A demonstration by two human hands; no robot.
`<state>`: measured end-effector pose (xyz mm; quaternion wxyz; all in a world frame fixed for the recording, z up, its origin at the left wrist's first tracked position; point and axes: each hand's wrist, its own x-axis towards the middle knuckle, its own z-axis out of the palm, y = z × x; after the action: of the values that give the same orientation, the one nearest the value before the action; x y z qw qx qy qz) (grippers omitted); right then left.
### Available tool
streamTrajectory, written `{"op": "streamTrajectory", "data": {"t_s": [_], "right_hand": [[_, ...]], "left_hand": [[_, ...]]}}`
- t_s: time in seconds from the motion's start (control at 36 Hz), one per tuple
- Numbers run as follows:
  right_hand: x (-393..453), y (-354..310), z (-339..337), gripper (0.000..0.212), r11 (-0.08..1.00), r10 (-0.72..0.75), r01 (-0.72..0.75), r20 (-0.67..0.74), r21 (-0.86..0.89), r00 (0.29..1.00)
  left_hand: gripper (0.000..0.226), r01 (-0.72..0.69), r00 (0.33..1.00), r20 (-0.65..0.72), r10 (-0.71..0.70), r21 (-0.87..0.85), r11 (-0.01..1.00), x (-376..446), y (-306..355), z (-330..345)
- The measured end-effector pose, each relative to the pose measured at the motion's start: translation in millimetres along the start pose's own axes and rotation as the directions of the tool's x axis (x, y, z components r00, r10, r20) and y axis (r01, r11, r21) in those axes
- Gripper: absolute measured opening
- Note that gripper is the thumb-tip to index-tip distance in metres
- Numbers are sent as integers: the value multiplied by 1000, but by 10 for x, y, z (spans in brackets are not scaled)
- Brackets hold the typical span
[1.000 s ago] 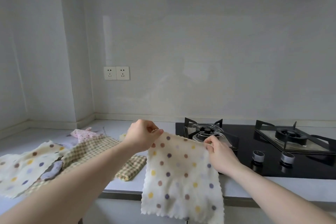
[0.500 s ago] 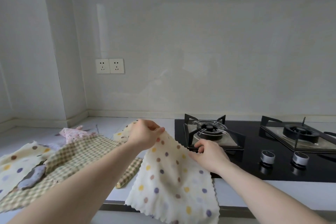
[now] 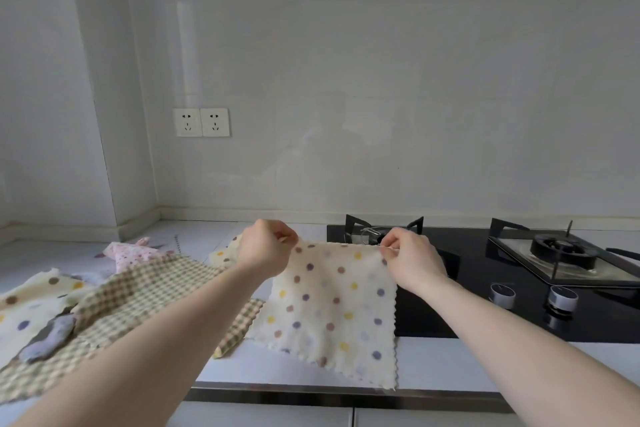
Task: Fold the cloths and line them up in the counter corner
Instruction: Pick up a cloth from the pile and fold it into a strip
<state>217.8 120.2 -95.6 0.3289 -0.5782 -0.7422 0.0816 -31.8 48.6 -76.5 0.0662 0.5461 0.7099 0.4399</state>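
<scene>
The dotted cloth is pinched at its top corners by the left hand and right hand, hanging below the fingers; next, it probably must be laid flat and folded.

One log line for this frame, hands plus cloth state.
left hand: pinches corner | right hand: pinches corner | dotted cloth: unfolded, lower part on counter

Home kitchen: gas hob (two burners), counter, wall sockets.
</scene>
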Motion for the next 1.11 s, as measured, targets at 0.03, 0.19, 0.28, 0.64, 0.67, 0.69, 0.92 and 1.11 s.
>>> {"op": "streamTrajectory", "data": {"t_s": [0.03, 0.19, 0.28, 0.64, 0.67, 0.69, 0.92, 1.11], "right_hand": [[-11, -10, -27, 7, 1000, -7, 7, -12, 12, 1000], [-219, -27, -142, 8, 993, -109, 109, -4, 40, 994], [-409, -44, -207, 10, 981, -193, 192, 22, 39, 981], [-1180, -61, -191, 15, 941, -338, 333, 236, 64, 911], [-1221, -52, -168, 16, 943, -332, 328, 251, 56, 909], [-1255, -42, -143, 16, 944, -326, 326, 261, 45, 909], [-1457, -44, -66, 14, 945, -318, 324, 306, 30, 897], [-1451, -35, -50, 23, 970, -243, 233, 309, 71, 919]], "left_hand": [[17, -7, 1000, 3, 7, 0, 1000, -9, -7, -1], [14, -69, 997, 23, 68, 72, 995, -131, -76, -86], [14, -94, 995, 43, 89, 122, 988, -235, -135, -151], [4, -245, 948, 272, 163, 300, 922, -778, -412, -316], [4, -259, 944, 283, 170, 319, 912, -817, -429, -313], [5, -268, 940, 296, 169, 333, 904, -851, -442, -310], [11, -311, 925, 357, 129, 520, 795, -1018, -507, -328], [22, -264, 912, 410, -5, 595, 759, -1003, -430, -417]]}}
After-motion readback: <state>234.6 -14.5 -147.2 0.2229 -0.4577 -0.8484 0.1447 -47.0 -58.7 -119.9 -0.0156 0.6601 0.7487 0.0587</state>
